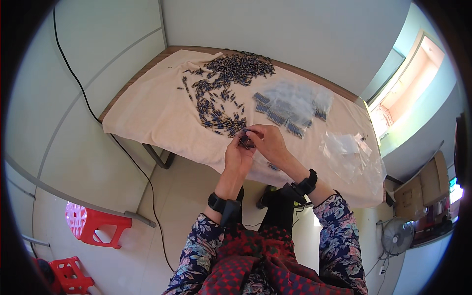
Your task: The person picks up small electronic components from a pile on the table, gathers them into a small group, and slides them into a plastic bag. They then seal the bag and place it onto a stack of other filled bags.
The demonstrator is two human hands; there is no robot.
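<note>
My left hand [238,156] is cupped at the table's near edge, its fingers curled around several small dark cylindrical parts [245,141]. My right hand [269,144] reaches in from the right. Its thumb and forefinger are pinched together over the left palm, on what looks like one of the same small parts, mostly hidden by the fingers. Just beyond my hands lies a loose spread of these dark blue and brass-coloured parts [216,118], which runs back to a dense heap [241,68] at the table's far side.
Clear plastic bags with rows of the parts [276,118] lie right of the heap. Flat clear bags [351,150] cover the right end of the cloth-covered table [142,105]. Partition walls stand behind and left. Red stools [105,223], a black cable and a fan [397,236] are lower down.
</note>
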